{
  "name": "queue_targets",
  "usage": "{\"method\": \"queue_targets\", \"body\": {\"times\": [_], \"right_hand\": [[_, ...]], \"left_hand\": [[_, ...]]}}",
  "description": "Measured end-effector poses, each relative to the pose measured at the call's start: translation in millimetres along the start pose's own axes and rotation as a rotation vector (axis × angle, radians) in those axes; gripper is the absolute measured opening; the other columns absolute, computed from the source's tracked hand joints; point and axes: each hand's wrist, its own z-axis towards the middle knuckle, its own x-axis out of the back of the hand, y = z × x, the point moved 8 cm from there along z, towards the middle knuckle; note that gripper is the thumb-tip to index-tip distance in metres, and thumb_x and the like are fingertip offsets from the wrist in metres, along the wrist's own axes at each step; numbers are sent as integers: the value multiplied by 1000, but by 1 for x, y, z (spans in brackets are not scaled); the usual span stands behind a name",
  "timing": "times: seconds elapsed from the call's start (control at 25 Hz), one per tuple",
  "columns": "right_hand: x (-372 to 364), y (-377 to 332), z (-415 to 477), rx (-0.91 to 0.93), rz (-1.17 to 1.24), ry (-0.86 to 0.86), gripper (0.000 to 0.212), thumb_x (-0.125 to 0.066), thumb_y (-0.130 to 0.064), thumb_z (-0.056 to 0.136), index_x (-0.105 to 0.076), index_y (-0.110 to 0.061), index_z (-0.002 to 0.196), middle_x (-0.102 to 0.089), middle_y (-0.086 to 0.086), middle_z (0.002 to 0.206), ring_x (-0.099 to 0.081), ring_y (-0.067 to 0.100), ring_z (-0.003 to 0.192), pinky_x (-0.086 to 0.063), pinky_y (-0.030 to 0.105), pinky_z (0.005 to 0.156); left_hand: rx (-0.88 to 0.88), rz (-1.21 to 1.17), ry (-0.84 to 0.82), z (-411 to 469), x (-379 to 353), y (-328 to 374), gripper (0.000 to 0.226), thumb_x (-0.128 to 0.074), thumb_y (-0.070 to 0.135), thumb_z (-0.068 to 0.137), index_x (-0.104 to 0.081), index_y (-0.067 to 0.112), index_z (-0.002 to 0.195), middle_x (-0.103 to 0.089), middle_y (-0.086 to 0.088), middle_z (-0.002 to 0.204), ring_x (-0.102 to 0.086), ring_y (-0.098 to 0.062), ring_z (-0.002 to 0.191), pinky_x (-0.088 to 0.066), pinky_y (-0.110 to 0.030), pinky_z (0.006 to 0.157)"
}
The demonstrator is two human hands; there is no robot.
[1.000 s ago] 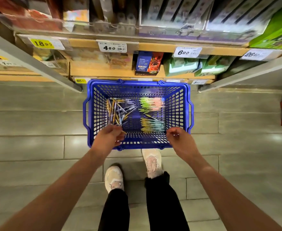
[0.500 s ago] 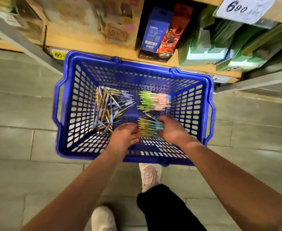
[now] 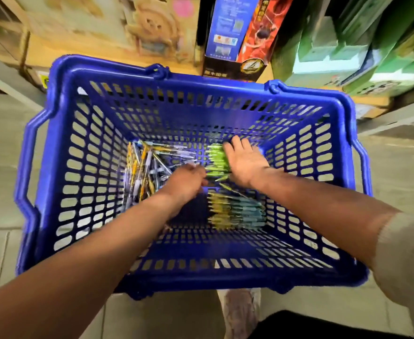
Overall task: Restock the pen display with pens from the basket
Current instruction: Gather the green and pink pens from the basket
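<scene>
A blue plastic basket [image 3: 61, 182] stands on the tiled floor below me. Inside lie a loose heap of yellow and silver pens [image 3: 142, 172] at the left, a bundle of green pens [image 3: 217, 159] at the far middle, and a teal and yellow bundle [image 3: 235, 211] nearer me. My right hand [image 3: 246, 162] lies flat on the green bundle, fingers spread over it. My left hand [image 3: 185, 181] is down beside the loose heap, fingers curled, just left of the green pens. The frame is blurred, so neither hand's grip is clear.
Beyond the basket runs a low shelf with a blue and red box [image 3: 240, 35], green boxes [image 3: 347, 45] at the right and tan cartons [image 3: 117, 25] at the left. My shoe [image 3: 240, 311] shows by the basket's near edge.
My view has dropped closer to the basket. Both hands went from its near rim down inside; the right slid from the teal bundle to the green one, the left moved further in.
</scene>
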Motion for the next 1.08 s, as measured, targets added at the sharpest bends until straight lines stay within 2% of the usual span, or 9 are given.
{"method": "queue_targets", "body": {"times": [0.08,0.2,0.4,0.64,0.8,0.92,1.0,1.08], "right_hand": [[-8,-4,0,12,-88,84,78,-63,-15,84,-22,-11,151,-34,13,138,-40,34,124,-41,48,98],[-8,-8,0,30,-163,187,68,-55,-9,88,-26,-9,149,-41,14,134,-44,34,117,-42,45,94],[-8,-10,9,72,-204,143,75,-75,-17,78,-33,-10,140,-41,10,131,-43,32,118,-43,43,94],[-4,-7,12,102,-93,99,57,-71,5,77,-42,-11,124,-49,12,121,-53,33,114,-51,45,88],[7,0,16,91,30,92,42,-66,5,79,-48,-13,112,-56,9,105,-59,32,100,-48,40,73],[11,5,13,72,123,53,32,-65,-2,84,-47,-15,107,-50,0,87,-61,30,88,-48,37,67],[19,5,8,99,146,51,29,-68,-14,87,-43,-17,101,-50,-1,85,-60,26,80,-49,36,63],[33,3,0,97,241,65,30,-69,-25,86,-44,-16,100,-57,2,86,-58,21,72,-47,34,58]], "left_hand": [[45,-14,-14,8,2,-13,23,-43,30,107,-58,18,94,-68,-4,89,-56,-14,67,-41,-26,63],[79,29,11,11,11,-18,27,-42,31,107,-57,17,89,-64,-2,80,-52,-14,62,-38,-23,57],[57,39,20,11,26,-9,29,-41,28,106,-56,17,85,-65,-3,83,-55,-15,64,-40,-24,59],[41,28,16,8,36,-6,25,-42,23,107,-57,11,90,-64,-7,83,-55,-17,64,-41,-26,57],[48,19,11,9,40,-3,24,-40,23,108,-59,9,102,-66,-5,86,-58,-19,73,-45,-28,64],[61,-10,6,8,39,-4,25,-40,24,108,-60,9,109,-69,-5,92,-62,-21,84,-49,-29,69],[39,-57,6,9,38,-4,26,-42,20,107,-60,6,118,-71,-9,104,-63,-23,93,-54,-33,80],[-19,-166,-1,11,39,0,27,-51,21,105,-58,7,127,-69,-13,122,-63,-24,103,-53,-40,99]]}}
